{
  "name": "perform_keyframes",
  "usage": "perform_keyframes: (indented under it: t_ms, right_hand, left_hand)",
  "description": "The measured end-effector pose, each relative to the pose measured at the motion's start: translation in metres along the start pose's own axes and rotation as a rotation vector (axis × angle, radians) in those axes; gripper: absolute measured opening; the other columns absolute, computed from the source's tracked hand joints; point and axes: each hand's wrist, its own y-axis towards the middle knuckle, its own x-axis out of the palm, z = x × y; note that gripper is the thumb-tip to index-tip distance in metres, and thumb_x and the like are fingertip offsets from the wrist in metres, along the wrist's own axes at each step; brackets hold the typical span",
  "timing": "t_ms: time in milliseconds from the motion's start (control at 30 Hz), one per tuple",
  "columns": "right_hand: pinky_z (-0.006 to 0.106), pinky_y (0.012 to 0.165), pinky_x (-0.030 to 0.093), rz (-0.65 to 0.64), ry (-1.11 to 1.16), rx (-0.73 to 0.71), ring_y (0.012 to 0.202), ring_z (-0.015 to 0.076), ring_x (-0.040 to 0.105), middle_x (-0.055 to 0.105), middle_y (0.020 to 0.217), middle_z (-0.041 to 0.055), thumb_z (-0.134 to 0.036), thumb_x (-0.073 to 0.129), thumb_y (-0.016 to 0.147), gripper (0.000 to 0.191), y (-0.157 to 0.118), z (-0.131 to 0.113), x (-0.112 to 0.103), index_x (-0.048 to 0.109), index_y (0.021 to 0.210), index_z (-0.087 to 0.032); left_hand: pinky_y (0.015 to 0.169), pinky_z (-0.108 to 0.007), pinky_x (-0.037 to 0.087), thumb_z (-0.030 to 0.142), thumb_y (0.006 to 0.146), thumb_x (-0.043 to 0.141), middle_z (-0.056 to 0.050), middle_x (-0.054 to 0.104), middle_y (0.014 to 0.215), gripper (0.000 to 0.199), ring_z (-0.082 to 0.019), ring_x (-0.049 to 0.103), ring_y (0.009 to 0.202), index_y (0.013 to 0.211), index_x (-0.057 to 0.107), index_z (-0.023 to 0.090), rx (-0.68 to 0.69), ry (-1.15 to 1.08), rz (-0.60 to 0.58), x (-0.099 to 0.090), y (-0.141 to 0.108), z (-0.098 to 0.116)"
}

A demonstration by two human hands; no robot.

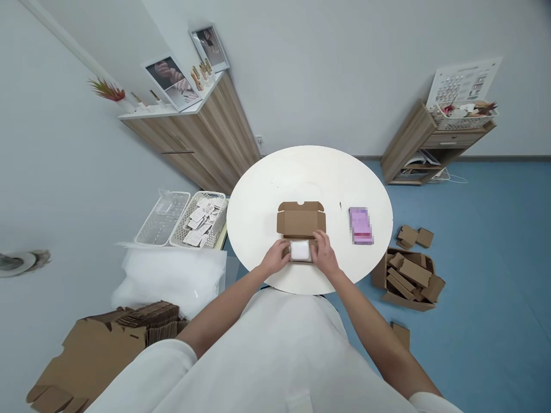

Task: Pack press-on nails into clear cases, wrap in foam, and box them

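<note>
We have an open brown box (300, 222) holding a white packet (300, 250) near the front of a round white table (258, 189), our left hand (276, 257) and right hand (325, 253) at its sides, fingers bent; whether they grip, we cannot tell. To the right lie a pixelated, unreadable purple item (360, 225) and, on the floor, a carton (408, 302) of small boxes (415, 272); left, our sleeve (161, 364) partly hides flattened cardboard (94, 355).

We saw a wooden cabinet (228, 115) on the left, its white top bearing two picture frames (172, 80) and a red-and-green plant (107, 90). On the right, we noticed a shelf unit (404, 143) with a white basket (467, 122) before a printed board (467, 80).
</note>
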Motion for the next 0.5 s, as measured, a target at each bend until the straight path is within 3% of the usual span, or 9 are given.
perform_keyframes:
  t_ms: [100, 167, 233, 300, 400, 500]
  right_hand:
    - [0.039, 0.083, 0.046, 0.247, 0.143, 0.203, 0.105, 0.0211, 0.046, 0.029, 0.132, 0.0139, -0.030, 0.047, 0.077, 0.058, 0.018, 0.012, -0.010, 0.025, 0.131, -0.021]
    - [0.038, 0.083, 0.046, 0.288, 0.273, 0.431, 0.107, 0.0214, 0.046, 0.030, 0.134, 0.0135, -0.041, 0.049, 0.076, 0.066, 0.031, 0.022, -0.015, 0.020, 0.133, -0.024]
    - [0.035, 0.082, 0.046, 0.185, 0.455, 0.652, 0.110, 0.0206, 0.047, 0.033, 0.134, 0.0129, -0.050, 0.041, 0.078, 0.066, 0.043, 0.032, -0.018, 0.017, 0.134, -0.024]
    - [0.033, 0.081, 0.047, 0.029, 0.619, 0.779, 0.110, 0.0192, 0.048, 0.037, 0.133, 0.0118, -0.055, 0.031, 0.081, 0.062, 0.053, 0.037, -0.018, 0.016, 0.134, -0.025]
    - [0.036, 0.083, 0.045, -0.110, 0.698, 0.776, 0.110, 0.0179, 0.049, 0.044, 0.130, 0.0076, -0.055, 0.025, 0.083, 0.057, 0.061, 0.036, -0.014, 0.020, 0.133, -0.029]
    - [0.039, 0.088, 0.042, -0.126, 0.677, 0.714, 0.112, 0.0178, 0.047, 0.047, 0.127, 0.0053, -0.055, 0.028, 0.083, 0.055, 0.066, 0.028, -0.008, 0.024, 0.133, -0.030]
  left_hand:
    - [0.095, -0.040, 0.038, 0.031, 0.077, 0.051, -0.011, 0.042, 0.128, 0.047, -0.024, 0.043, 0.116, 0.121, 0.043, 0.019, -0.150, -0.108, 0.170, -0.008, 0.008, -0.009]
    - [0.091, -0.038, 0.040, 0.041, 0.078, 0.050, -0.014, 0.039, 0.131, 0.057, -0.024, 0.045, 0.115, 0.128, 0.034, 0.019, -0.350, -0.241, 0.211, -0.016, 0.018, -0.015]
    - [0.087, -0.033, 0.043, 0.049, 0.081, 0.042, -0.015, 0.036, 0.135, 0.062, -0.023, 0.047, 0.114, 0.132, 0.026, 0.018, -0.535, -0.424, 0.147, -0.024, 0.028, -0.020]
    - [0.084, -0.030, 0.045, 0.051, 0.084, 0.030, -0.015, 0.035, 0.136, 0.059, -0.020, 0.048, 0.114, 0.133, 0.024, 0.018, -0.640, -0.618, 0.049, -0.031, 0.036, -0.022]
    - [0.083, -0.028, 0.046, 0.045, 0.085, 0.023, -0.013, 0.037, 0.135, 0.055, -0.018, 0.049, 0.114, 0.133, 0.025, 0.017, -0.665, -0.816, 0.003, -0.035, 0.043, -0.020]
    - [0.084, -0.029, 0.046, 0.039, 0.084, 0.022, -0.011, 0.044, 0.131, 0.052, -0.017, 0.049, 0.113, 0.131, 0.031, 0.018, -0.635, -0.898, 0.007, -0.033, 0.043, -0.016]
